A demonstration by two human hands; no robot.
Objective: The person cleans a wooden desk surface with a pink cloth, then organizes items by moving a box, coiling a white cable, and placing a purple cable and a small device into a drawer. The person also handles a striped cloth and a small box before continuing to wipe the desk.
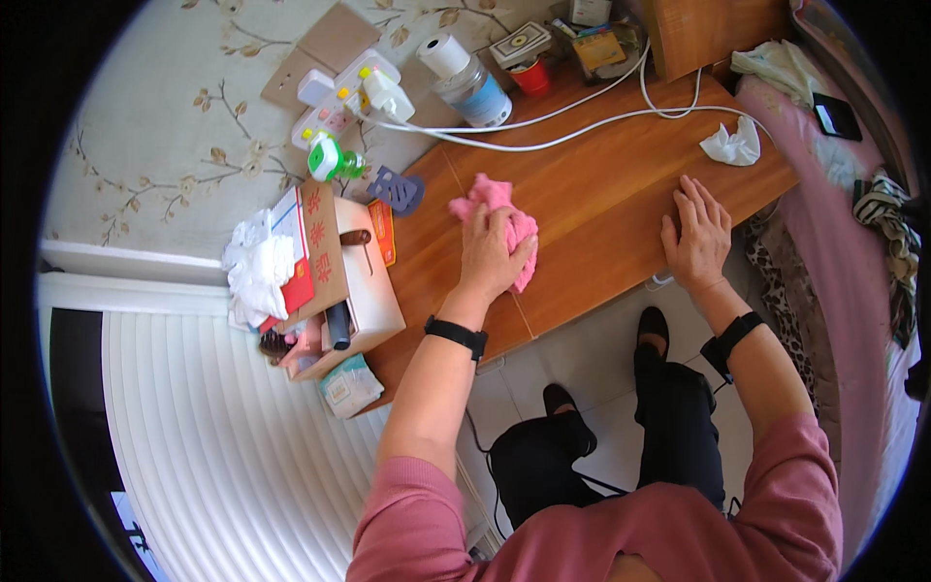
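My left hand (489, 251) grips a bunched pink cloth (521, 231) and presses it against the wooden tabletop (604, 218). Part of the cloth sticks out beyond my fingers towards the wall. Flat on the right part of the table, near its front edge, rests my right hand (698, 236), palm down, fingers apart, holding nothing. A crumpled white tissue (733, 143) lies a short way beyond its fingertips.
White cables (524, 148) run across the table's back from a power strip (345, 98). A clear bottle (473, 87) and a red cup (531, 77) stand along the wall. A filled box (371, 291) occupies the left end, beside a tissue pack (351, 385). Right is a bed (836, 254).
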